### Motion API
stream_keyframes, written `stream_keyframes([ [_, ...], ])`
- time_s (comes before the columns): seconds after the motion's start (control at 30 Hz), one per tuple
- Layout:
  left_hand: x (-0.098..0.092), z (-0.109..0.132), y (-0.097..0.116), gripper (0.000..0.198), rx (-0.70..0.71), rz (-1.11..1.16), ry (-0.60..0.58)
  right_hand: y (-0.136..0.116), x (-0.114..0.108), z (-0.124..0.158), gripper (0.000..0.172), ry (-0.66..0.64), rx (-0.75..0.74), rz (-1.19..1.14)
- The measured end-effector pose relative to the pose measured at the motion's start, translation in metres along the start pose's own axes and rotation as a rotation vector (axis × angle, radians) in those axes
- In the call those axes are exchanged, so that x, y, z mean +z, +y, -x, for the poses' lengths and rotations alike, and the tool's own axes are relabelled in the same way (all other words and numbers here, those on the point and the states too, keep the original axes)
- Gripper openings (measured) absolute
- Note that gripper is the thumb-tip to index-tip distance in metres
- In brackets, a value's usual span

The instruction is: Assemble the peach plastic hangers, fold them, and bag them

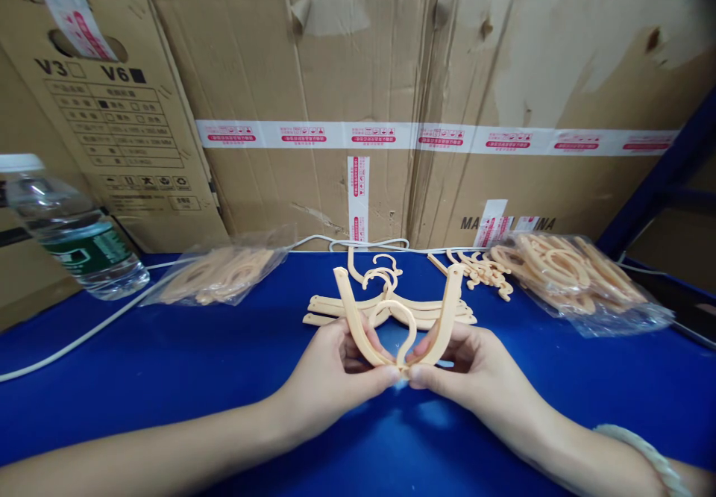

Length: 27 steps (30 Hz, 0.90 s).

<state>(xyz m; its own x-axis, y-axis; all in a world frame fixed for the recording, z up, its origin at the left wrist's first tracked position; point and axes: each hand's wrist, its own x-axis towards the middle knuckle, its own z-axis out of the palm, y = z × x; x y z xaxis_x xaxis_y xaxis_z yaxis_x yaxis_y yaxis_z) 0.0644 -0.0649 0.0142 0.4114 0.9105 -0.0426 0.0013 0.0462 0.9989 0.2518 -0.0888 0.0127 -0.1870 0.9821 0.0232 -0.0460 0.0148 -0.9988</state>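
Observation:
Both hands hold one small peach plastic hanger (358, 318) over the blue table (168, 363), its two arms pointing up and its hook curling between them. My left hand (335, 370) pinches the lower left part, fingers closed on it. My right hand (475, 370) pinches the lower right part, thumb and fingers meeting the left hand's at the middle. Just behind lies a flat stack of the same hangers (430, 309).
A clear bag of hangers (576, 277) lies at the right, another bag (224, 273) at the left, loose hanger pieces (481, 267) between. A water bottle (72, 236) lies on its side far left. A white cable (83, 336) crosses the table. Cardboard boxes (358, 94) wall the back.

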Motion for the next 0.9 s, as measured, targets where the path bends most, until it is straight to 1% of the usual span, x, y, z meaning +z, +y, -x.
stream_keyframes([
  [0.17,-0.003,0.000,-0.002,0.033,0.041,-0.001,0.044,-0.005,-0.002,0.000,0.026,0.035,0.031,0.014],
  [0.33,-0.005,0.000,0.003,0.034,0.073,-0.020,0.145,-0.010,-0.018,-0.008,0.039,0.123,-0.004,0.024],
  [0.4,-0.005,0.000,0.005,0.036,0.080,-0.016,0.186,-0.013,-0.026,-0.013,0.038,0.085,0.012,0.017],
  [0.53,-0.006,0.000,0.006,0.035,0.098,-0.026,0.224,-0.021,-0.035,-0.017,0.038,-0.052,0.070,0.018],
  [0.67,-0.009,0.000,0.006,0.034,0.156,-0.035,0.227,-0.031,-0.042,-0.018,0.037,-0.114,0.054,0.049],
  [0.73,-0.012,-0.002,0.006,0.034,0.167,-0.011,0.251,-0.036,-0.049,-0.019,0.035,-0.138,0.057,0.071],
  [0.8,-0.014,-0.003,0.006,0.033,0.173,0.010,0.289,-0.040,-0.058,-0.023,0.034,-0.150,0.064,0.128],
  [0.9,-0.016,-0.004,0.005,0.032,0.206,0.019,0.345,-0.043,-0.075,-0.031,0.029,-0.206,0.005,0.359],
])
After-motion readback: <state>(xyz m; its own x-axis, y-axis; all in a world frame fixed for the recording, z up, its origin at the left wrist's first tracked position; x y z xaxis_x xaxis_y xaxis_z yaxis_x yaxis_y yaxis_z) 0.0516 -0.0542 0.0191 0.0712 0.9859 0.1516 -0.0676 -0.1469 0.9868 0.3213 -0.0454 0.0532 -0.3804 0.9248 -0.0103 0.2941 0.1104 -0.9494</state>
